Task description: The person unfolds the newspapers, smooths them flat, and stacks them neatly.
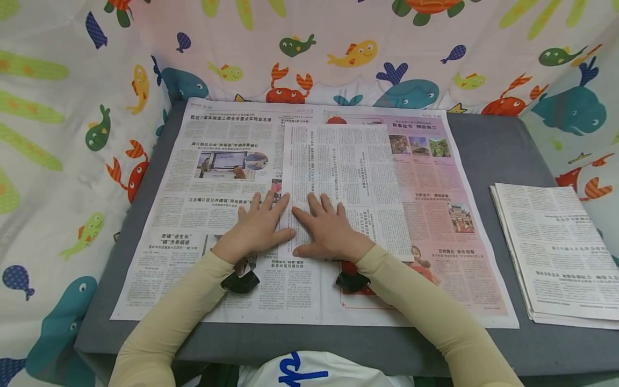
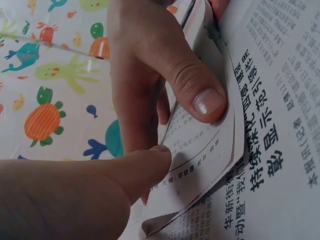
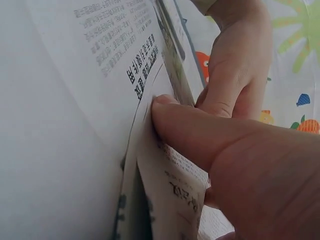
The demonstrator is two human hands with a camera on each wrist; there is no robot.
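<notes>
Well, spread hands (image 1: 258, 228) (image 1: 331, 231) touch a newsprint rectangle (image 1: 348, 166) — thin, layered, curled-edged.

The edge of a layered newspaper (image 3: 175, 192) is touched by the thumb of the right hand (image 3: 250, 167); below the thumb, its layers are parted. A printed sheet (image 3: 65, 125) is spread alongside. Beyond the thumb, the left hand (image 3: 240, 70) is seen, backed by a patterned cloth (image 3: 295, 30).
</notes>
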